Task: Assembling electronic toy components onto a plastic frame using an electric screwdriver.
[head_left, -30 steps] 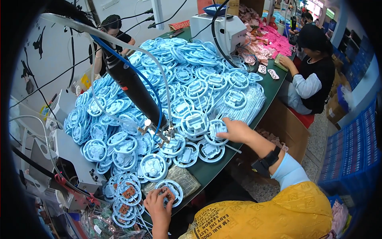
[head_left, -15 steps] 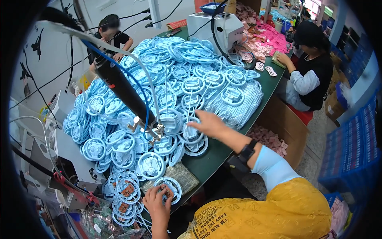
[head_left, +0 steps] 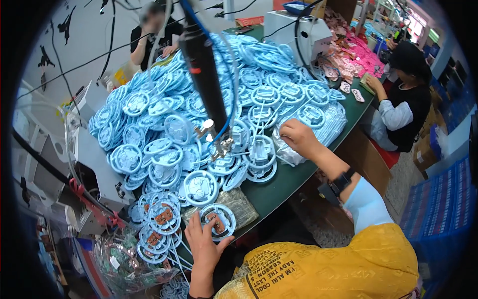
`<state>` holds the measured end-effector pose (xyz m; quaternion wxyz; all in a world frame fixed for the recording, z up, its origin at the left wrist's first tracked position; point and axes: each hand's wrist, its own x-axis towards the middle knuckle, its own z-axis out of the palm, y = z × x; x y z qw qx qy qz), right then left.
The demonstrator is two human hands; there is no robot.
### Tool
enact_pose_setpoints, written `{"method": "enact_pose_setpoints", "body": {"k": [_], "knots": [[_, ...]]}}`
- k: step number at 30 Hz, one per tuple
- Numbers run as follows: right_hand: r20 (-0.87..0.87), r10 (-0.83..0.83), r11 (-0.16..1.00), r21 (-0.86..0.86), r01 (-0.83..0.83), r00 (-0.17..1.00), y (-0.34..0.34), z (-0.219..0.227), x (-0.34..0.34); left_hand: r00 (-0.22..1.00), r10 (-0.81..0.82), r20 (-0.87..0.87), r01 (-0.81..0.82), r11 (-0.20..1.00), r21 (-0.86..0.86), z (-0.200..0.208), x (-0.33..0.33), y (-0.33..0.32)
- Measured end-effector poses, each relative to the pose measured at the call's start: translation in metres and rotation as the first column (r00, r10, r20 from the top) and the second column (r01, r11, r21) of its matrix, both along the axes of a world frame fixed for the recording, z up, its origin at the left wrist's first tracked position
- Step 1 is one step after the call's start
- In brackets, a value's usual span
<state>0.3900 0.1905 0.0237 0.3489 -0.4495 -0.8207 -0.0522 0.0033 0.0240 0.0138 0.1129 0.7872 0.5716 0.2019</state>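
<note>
A light-blue plastic wheel-shaped part (head_left: 230, 215) lies near the table's front edge, with a small brown circuit board (head_left: 217, 225) inside its ring. Along its near left rim my left hand (head_left: 203, 244) rests, fingers and thumb spread. My right hand (head_left: 300, 139) is raised over the right side of the pile, its fingers curled with the tips together; whatever is in them is hidden. Close by are a bag-wrapped stack of blue parts (head_left: 331, 119) and a blue wheel part (head_left: 262, 152). A black electric screwdriver (head_left: 203, 74) hangs over the pile, its metal tip end pointing down.
Blue wheel parts (head_left: 164, 107) heap across the green table (head_left: 284, 187). A tape-wrapped block (head_left: 241, 208) lies beside the front part. Several parts with brown boards (head_left: 154, 238) overlap at left. Two other people sit at the far left and the right (head_left: 406, 104). Cables hang overhead.
My right hand has moved right, off a blue wheel part, and its fingers have curled. My left fingers have spread away from the brown board. The view has shifted, placing the screwdriver farther right.
</note>
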Motion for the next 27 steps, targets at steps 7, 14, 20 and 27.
{"method": "enact_pose_setpoints", "body": {"k": [7, 14, 20, 27], "knots": [[-0.24, 0.252, 0.848, -0.412, -0.334, 0.937, -0.094, 0.027, -0.114, 0.996, 0.028, 0.088, -0.031, 0.999, 0.028, -0.01, 0.007, 0.003], [-0.195, 0.225, 0.783, -0.547, -0.296, 0.955, -0.107, -0.033, -0.129, 0.95, 0.084, 0.3, -0.092, 0.996, 0.012, -0.028, 0.004, -0.004], [-0.336, 0.3, 0.684, -0.577, -0.446, 0.893, -0.097, -0.037, -0.139, 0.939, 0.073, 0.337, -0.082, 0.997, 0.011, -0.033, 0.001, -0.007], [-0.404, 0.242, 0.517, -0.716, -0.47, 0.882, -0.089, -0.031, -0.142, 0.938, 0.065, 0.342, -0.074, 0.997, 0.013, -0.033, -0.002, -0.005]]}}
